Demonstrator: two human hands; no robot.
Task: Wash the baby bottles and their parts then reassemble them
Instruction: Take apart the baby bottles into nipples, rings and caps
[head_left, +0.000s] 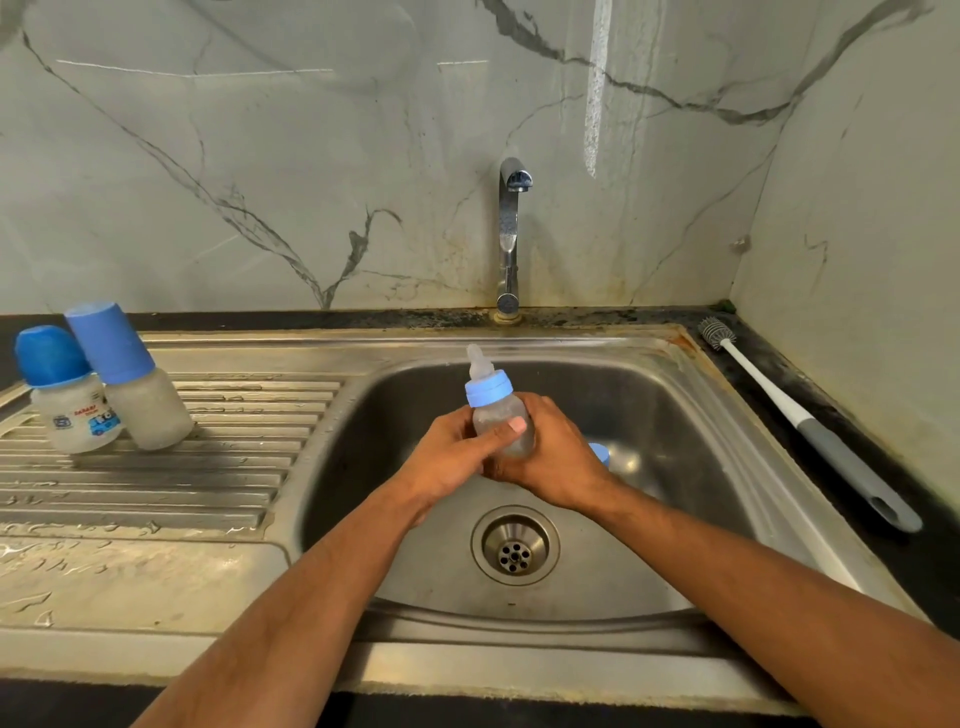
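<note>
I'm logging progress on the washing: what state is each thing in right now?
Held bottle: uncapped, nipple and collar on, gripped by both hands.
Left hand: holding it.
Right hand: holding it.
Two bottles on the drainboard: capped, leaning together.
Tap: off.
Brush: lying unused on the counter.

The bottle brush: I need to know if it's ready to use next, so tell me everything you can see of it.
The bottle brush lies flat on the dark counter to the right of the sink, beside the wall, apart from both hands. Its small grey bristled head points toward the back corner. A thin white stem widens into a thicker grey handle with a hanging slot at the near end. It looks like plastic or silicone. Nothing but the counter touches it.
</note>
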